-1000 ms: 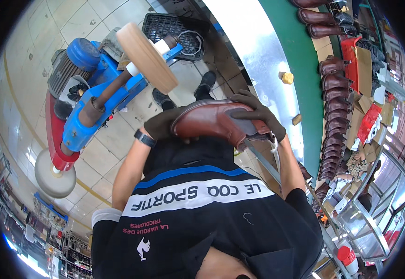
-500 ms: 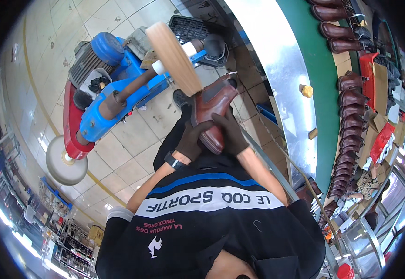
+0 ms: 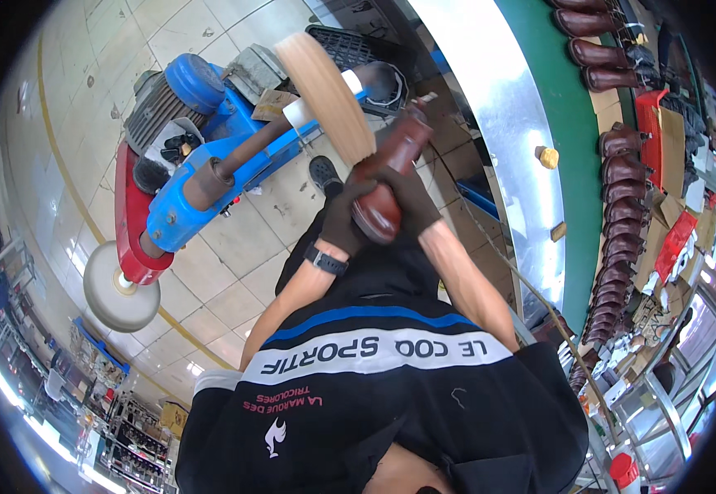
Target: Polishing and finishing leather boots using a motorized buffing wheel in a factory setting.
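Note:
Both of my hands, in dark gloves, grip a reddish-brown leather ankle boot (image 3: pixel 378 212) with its rounded toe toward me. My left hand (image 3: pixel 346 221) wraps the boot's left side near the toe. On its opposite side, my right hand (image 3: pixel 411 202) closes round the front part. The boot's shaft points away and to the right. Just beyond my hands is a tan buffing wheel (image 3: pixel 325 95) on a blue machine; its rim meets or nearly meets the boot's left side, and I cannot tell which. The wheel's surface looks blurred.
The blue polishing machine (image 3: pixel 197 189) stands on the tiled floor at left, with a pale second wheel (image 3: pixel 121 288) at its near end. A black crate (image 3: pixel 358 49) lies behind. At right, a metal-edged bench (image 3: pixel 531 107) holds wax-like lumps (image 3: pixel 548 157) and rows of brown boots (image 3: pixel 621 193).
The boot has rolled in my hands, so its elastic side panel no longer shows. Both hands have shifted slightly away from my body with it.

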`<state>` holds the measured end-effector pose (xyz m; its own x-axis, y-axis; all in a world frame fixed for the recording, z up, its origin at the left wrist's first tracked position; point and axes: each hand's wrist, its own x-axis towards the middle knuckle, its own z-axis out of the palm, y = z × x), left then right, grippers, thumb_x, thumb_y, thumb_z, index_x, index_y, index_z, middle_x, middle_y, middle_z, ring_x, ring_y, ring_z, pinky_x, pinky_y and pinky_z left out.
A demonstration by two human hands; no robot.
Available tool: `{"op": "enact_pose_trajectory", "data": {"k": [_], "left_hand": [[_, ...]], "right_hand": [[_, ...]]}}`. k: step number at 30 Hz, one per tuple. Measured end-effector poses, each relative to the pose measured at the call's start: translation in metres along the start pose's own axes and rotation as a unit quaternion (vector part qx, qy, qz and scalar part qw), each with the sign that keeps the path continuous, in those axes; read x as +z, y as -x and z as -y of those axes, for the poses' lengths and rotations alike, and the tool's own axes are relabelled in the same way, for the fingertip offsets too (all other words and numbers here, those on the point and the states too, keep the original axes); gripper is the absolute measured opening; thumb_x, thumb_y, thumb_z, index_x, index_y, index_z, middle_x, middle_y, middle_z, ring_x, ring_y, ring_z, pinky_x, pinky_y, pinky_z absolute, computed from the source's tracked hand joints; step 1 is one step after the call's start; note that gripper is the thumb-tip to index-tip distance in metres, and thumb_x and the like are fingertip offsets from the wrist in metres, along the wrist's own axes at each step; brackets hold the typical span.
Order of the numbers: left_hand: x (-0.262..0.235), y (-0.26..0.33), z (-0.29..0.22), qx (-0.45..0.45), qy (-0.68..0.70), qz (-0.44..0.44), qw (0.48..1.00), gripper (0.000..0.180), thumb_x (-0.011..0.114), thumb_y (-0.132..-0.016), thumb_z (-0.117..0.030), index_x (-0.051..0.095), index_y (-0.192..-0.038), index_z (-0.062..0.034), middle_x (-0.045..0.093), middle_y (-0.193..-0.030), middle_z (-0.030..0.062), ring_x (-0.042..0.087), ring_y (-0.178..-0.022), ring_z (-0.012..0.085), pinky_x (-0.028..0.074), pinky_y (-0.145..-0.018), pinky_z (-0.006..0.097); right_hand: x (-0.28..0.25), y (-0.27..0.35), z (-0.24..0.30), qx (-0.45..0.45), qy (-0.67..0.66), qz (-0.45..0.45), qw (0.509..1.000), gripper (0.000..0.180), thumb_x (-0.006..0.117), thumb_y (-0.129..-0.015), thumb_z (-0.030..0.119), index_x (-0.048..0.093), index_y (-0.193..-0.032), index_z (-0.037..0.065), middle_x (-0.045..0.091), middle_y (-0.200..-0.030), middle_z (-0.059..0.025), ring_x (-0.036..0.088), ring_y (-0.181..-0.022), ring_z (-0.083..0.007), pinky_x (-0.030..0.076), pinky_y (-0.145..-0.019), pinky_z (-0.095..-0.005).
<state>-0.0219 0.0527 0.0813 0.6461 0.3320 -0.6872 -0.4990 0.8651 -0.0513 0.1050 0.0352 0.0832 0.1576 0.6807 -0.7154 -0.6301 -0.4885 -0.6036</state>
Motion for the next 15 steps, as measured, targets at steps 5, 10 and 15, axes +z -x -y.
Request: {"op": "enact_pose_trajectory", "data": {"k": [5, 10, 15], "left_hand": [[0.009, 0.024, 0.006, -0.001, 0.009, 0.001, 1.000, 0.036, 0.061, -0.077, -0.016, 0.051, -0.109, -0.0024, 0.056, -0.108, 0.0105, 0.054, -0.102, 0.0207, 0.043, -0.090, 0.032], [0.007, 0.012, 0.005, 0.082, -0.096, 0.031, 0.992, 0.046, 0.059, -0.080, -0.018, 0.043, -0.119, -0.0012, 0.051, -0.115, 0.0123, 0.052, -0.103, 0.0211, 0.042, -0.090, 0.033], [0.018, 0.016, -0.001, -0.015, 0.024, 0.008, 1.000, 0.038, 0.058, -0.080, -0.008, 0.046, -0.116, -0.0050, 0.050, -0.117, 0.0121, 0.050, -0.106, 0.0201, 0.041, -0.092, 0.032]], "right_hand": [[0.017, 0.031, 0.018, -0.056, 0.029, 0.005, 0.998, 0.045, 0.061, -0.069, 0.007, 0.042, -0.109, 0.002, 0.054, -0.094, -0.0106, 0.057, -0.083, -0.0196, 0.048, -0.074, -0.0310], [0.015, 0.015, 0.019, 0.005, 0.016, -0.012, 1.000, 0.047, 0.061, -0.069, 0.009, 0.042, -0.111, 0.002, 0.055, -0.095, -0.0111, 0.057, -0.084, -0.0196, 0.048, -0.074, -0.0309], [0.005, 0.015, 0.021, 0.041, 0.029, -0.007, 0.999, 0.043, 0.060, -0.073, 0.013, 0.044, -0.112, 0.001, 0.055, -0.096, -0.0101, 0.057, -0.084, -0.0179, 0.048, -0.075, -0.0293]]}}
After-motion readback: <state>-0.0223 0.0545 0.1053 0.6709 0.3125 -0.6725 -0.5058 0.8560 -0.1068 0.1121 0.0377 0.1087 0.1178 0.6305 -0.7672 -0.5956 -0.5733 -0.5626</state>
